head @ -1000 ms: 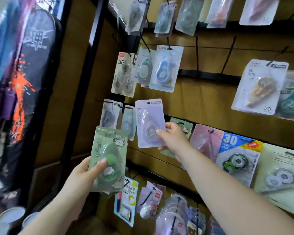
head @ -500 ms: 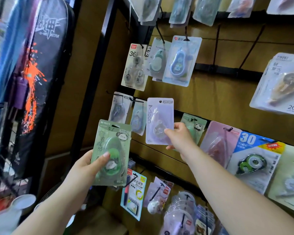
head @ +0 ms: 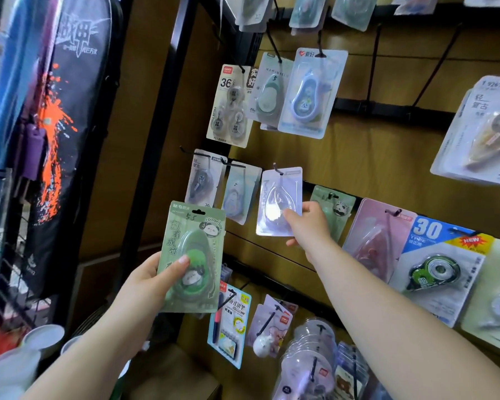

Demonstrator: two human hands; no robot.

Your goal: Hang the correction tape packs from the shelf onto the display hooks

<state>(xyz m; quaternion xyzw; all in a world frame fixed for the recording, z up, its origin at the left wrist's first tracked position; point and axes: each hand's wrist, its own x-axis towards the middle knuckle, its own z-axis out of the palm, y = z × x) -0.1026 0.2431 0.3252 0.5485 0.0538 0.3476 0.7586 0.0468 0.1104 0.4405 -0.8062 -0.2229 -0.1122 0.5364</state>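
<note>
I hold two packs, one in each grip. My left grip is curled round the green pack, with the thumb flat on the front blister and the fingers behind the card. That pack stands upright, low in front of the board and off every hook.

My right grip pinches the pale pack at its lower right corner, thumb in front and fingers behind. This pack is up at the middle row. Its hang hole is at a hook whose tip shows just above the card's top edge. I cannot tell how far on it sits.

On that row two packs hang to the left of it, the grey pack and the sky pack. Three hang to the right: the panda pack, the pink pack and the "30" pack. In the row above, three hang close together: the "36" pack, the mint pack and the blue pack.

Both forearms are bare and rise from the bottom edge. The right one stretches long, up and to the left. The left one is shorter and lower, with the wrist bent back toward me.
</note>
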